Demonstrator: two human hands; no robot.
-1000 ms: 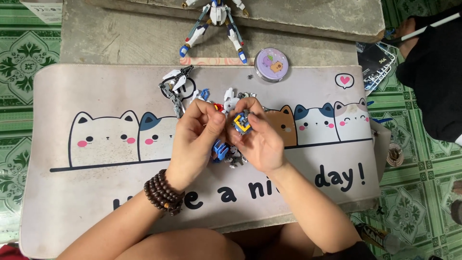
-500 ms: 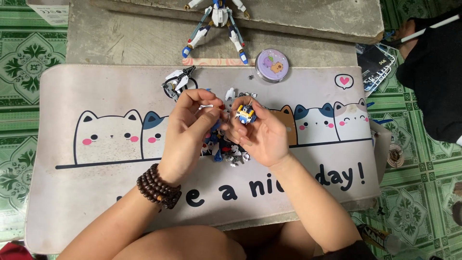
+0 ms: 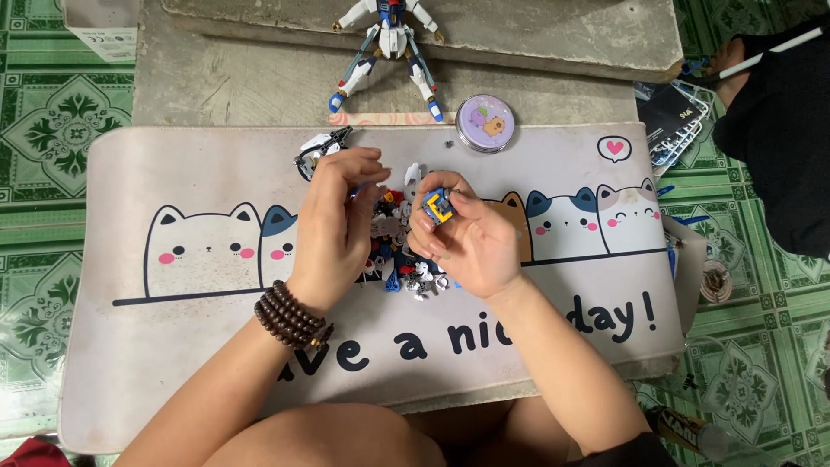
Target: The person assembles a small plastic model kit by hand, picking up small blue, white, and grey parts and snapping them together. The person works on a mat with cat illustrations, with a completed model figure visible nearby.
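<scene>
At frame centre I see my right hand (image 3: 471,238) pinching a small blue-and-yellow model part (image 3: 437,206) between thumb and fingertips. My left hand (image 3: 335,220), just to its left, hovers with fingers curled over the pile of loose model pieces (image 3: 399,251); I cannot tell whether it grips anything. Both are above the cat-print mat (image 3: 190,337). A standing robot figure (image 3: 386,47) and a round purple tin (image 3: 485,123) sit at the upper middle.

1. Looks like a home floor: green patterned tiles (image 3: 52,112) all round.
2. A cartoon-cat desk mat (image 3: 199,346) lies over a rough concrete slab (image 3: 242,82).
3. A robot model figure (image 3: 387,43) and loose small parts (image 3: 393,246) suggest a hobby corner, probably.
</scene>
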